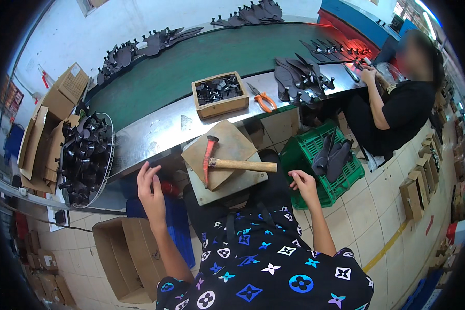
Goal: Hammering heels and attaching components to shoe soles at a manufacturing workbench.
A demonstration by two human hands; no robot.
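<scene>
Both forearms raised from the lap. Left hand (151, 187) open, fingers spread, empty, near the metal table (155, 129) edge. Right hand (303, 186) loosely curled, empty, beside a green plastic crate (323, 194). Between the hands, a wooden-handled hammer (232, 164) with red head, lying on a worn wooden block (227, 144).

We cannot see the co-worker's blurred face | dark pieces in the wooden box (219, 89) too small to tell | cardboard box (132, 258) interior partly hidden by our left forearm
</scene>
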